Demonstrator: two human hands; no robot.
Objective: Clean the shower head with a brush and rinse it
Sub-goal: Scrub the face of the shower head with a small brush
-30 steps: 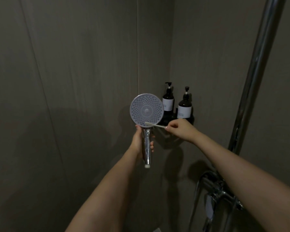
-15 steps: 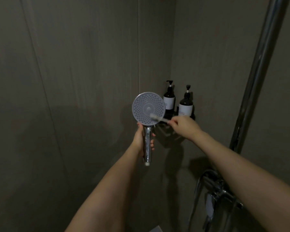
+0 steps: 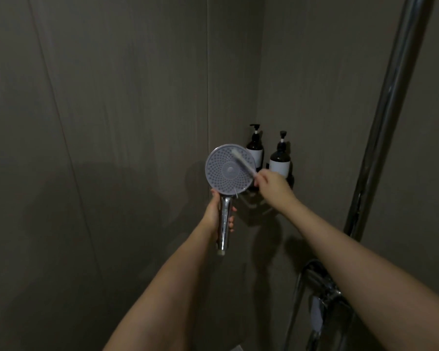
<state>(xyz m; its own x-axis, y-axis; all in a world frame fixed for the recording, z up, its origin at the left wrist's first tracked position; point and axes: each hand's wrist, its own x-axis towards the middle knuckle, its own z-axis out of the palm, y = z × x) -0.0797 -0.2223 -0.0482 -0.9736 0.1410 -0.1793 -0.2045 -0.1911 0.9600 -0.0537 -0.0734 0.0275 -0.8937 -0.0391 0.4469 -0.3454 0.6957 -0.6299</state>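
I see the shower head (image 3: pixel 228 169) held up in front of the wall corner, round spray face turned toward the camera, chrome handle pointing straight down. I take it as my landmark. Left hand (image 3: pixel 219 212) sits just below the face, fingers curled round the upper part of the handle, thumb side toward the disc's lower left rim; the handle's lower end sticks out bare beneath the hand. Right hand (image 3: pixel 270 184) is just to the right of the face, at its lower right edge, fingers pinched on the end of a thin white brush (image 3: pixel 242 163). The brush slants up and left from that hand across the face, its tip lying on the upper right part of the disc, above and right of the centre boss. I cannot tell how hard the bristles bear on the nozzles. Behind and to the right of the shower head, two dark pump bottles (image 3: pixel 279 163) with pale labels stand side by side on a dark corner shelf (image 3: pixel 290 181), the left one partly hidden by the disc. Well to the right of the shower head a chrome riser pipe (image 3: pixel 388 117) runs up the wall; below and right, a chrome mixer valve (image 3: pixel 322 285), dim and partly cut off.
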